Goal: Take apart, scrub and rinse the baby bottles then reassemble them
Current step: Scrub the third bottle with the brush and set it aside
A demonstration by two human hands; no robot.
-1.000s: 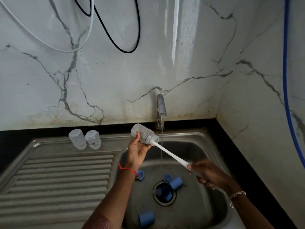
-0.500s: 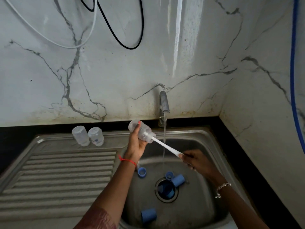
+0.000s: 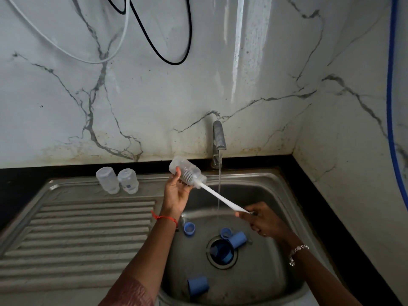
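My left hand (image 3: 176, 193) grips a clear baby bottle (image 3: 189, 167) tilted on its side over the left rim of the sink basin. A white bottle brush (image 3: 217, 196) has its bristle head inside the bottle. My right hand (image 3: 261, 219) holds the far end of the brush handle over the basin. Two more clear bottles (image 3: 117, 180) stand upside down at the back of the ribbed drainboard. Several blue caps and rings (image 3: 237, 239) lie in the basin around the drain, one blue cap (image 3: 198, 286) near the front.
The tap (image 3: 218, 138) on the back wall runs a thin stream of water into the steel sink (image 3: 273, 195). The ribbed drainboard (image 3: 77, 235) lies to the left. Black countertop borders the sink, with marble walls behind and to the right. Cables hang on the wall.
The brush has been drawn partly out of the bottle and pushed back in, my right hand shifting along the handle's line. The bottle stays in my left hand, tilted a little more.
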